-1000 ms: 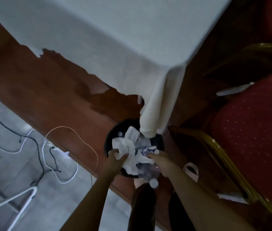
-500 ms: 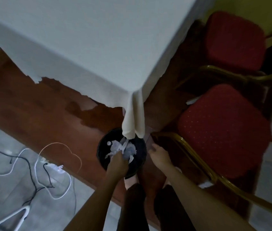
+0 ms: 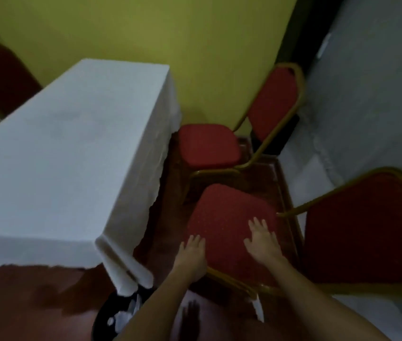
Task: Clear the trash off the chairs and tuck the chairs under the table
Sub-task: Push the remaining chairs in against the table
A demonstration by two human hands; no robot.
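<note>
A red padded chair with a gold frame (image 3: pixel 222 225) stands just right of the white-clothed table (image 3: pixel 67 153), its seat bare. My left hand (image 3: pixel 191 254) hovers over the seat's near left edge, fingers apart and empty. My right hand (image 3: pixel 261 239) is over the seat's middle right, fingers spread, holding nothing. A second red chair (image 3: pixel 209 146) stands farther back against the yellow wall, its seat bare too. The black trash bin (image 3: pixel 111 318) with white crumpled paper sits at the bottom, partly hidden by the tablecloth corner and my left arm.
A third red chair back (image 3: pixel 365 232) stands close on the right. Another dark red chair (image 3: pixel 0 80) is at far left behind the table. The floor is reddish-brown wood, with grey tiles on the right.
The view has swung up from the bin to the chairs. Both hands left the trash in the bin and moved up over the near chair's seat, now empty and spread.
</note>
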